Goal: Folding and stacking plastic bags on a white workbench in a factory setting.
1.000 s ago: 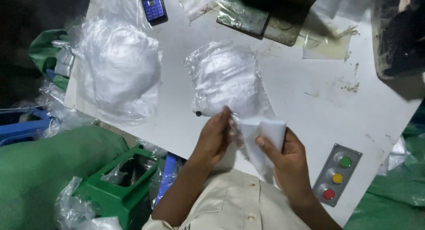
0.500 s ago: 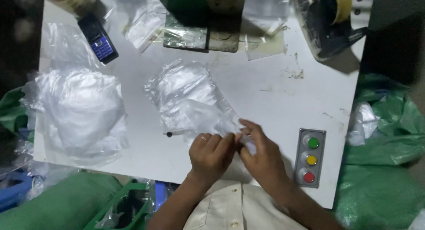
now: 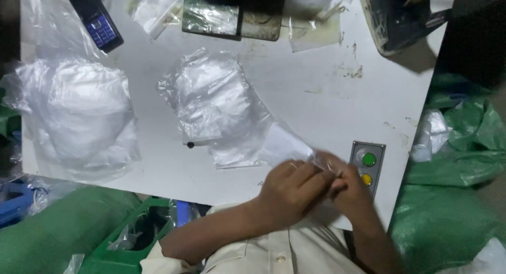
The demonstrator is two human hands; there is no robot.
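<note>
The white worktable [image 3: 295,94] fills most of the head view, its near edge at six o'clock against the person's cream shirt. On it, at nine o'clock, lies the biggest thing, a bulging clear bag stuffed with white material [image 3: 79,116]; toward the centre sits a smaller heap of loose clear plastic bags [image 3: 211,100], with a small black dot-like object just beside its lower left edge. At five o'clock, near the table's front edge, both hands meet: the left hand [image 3: 287,192] and the right hand [image 3: 350,192] are pressed close together, fingers curled and pinched on one small clear plastic bag [image 3: 282,145] with something white inside. That bag runs from the fingertips up toward eleven o'clock, its long axis slanted that way, its far end touching the heap. Both hands grip its near end; the left covers more of it, the right is blurred, so how tightly it closes is hard to judge. The bag looks thin, crinkled and glossy. Just beside the right hand at three o'clock is a grey control box with coloured buttons [image 3: 367,160], and at eleven o'clock lies a dark mobile phone [image 3: 96,18].
</note>
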